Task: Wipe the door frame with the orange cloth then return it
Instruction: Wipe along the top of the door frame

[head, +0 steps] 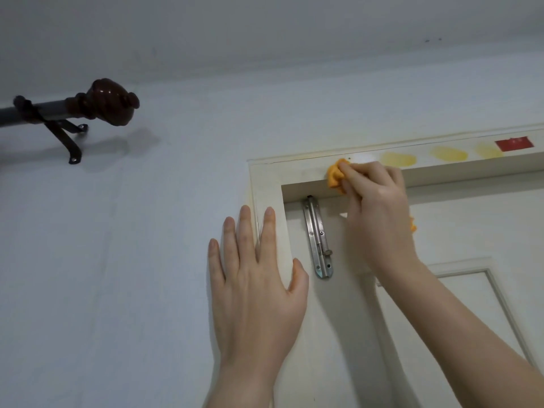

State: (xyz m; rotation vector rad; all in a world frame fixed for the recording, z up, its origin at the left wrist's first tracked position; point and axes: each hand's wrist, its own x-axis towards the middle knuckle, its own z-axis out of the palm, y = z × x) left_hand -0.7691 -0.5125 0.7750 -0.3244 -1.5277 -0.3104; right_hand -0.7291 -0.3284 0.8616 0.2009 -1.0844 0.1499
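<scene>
R hand [379,213] is gripping the crumpled orange cloth [335,175], fingers curled tight round it & bunching it into a pad. It is pressing the pad against the top rail of the cream-painted wooden door frame [266,184], just R of the upper-L corner; a scrap of cloth is also poking out by the heel of the hand. Bunching is prob. giving a firmer rubbing face for the flat rail. L hand [256,287] is lying flat w/ fingers straight & slightly spread, across the frame's L upright & the pale wall [147,260] beside it, likely bracing the overhead reach, not cleaning. Pale yellow smudges [399,159] & a red rectangular sticker [514,143] are sitting further R along the rail, so I'd judge wiping is partway, w/ that stretch left to do. Silver metal slide bolt [318,240] on the white door panel [459,231] is sitting just below the cloth, apart from it. Dark brown curtain-rod finial [112,103] is hanging well off L, irrelevant here.
</scene>
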